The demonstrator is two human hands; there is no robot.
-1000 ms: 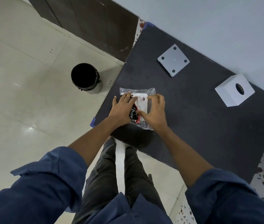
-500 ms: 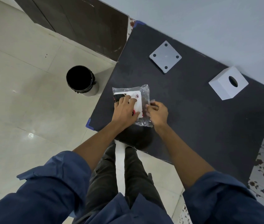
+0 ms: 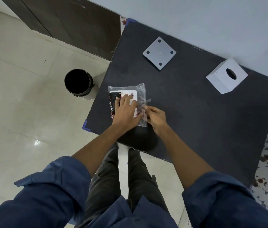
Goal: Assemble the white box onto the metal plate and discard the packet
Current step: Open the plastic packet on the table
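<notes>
The packet (image 3: 126, 102) lies flat on the table (image 3: 187, 112) under the left hand (image 3: 125, 112), whose grip is spread open, pressing; the right hand (image 3: 156, 117) pinches its loose film edge; it looks light, limp and slippery, best held at that edge.

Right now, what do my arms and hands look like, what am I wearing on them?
Both arms wear dark blue sleeves, the left sleeve and the right sleeve rolled up to about the elbow, leaving the forearms bare. The left hand and right hand are bare: no gloves, and no watch or rings that I can see.
</notes>
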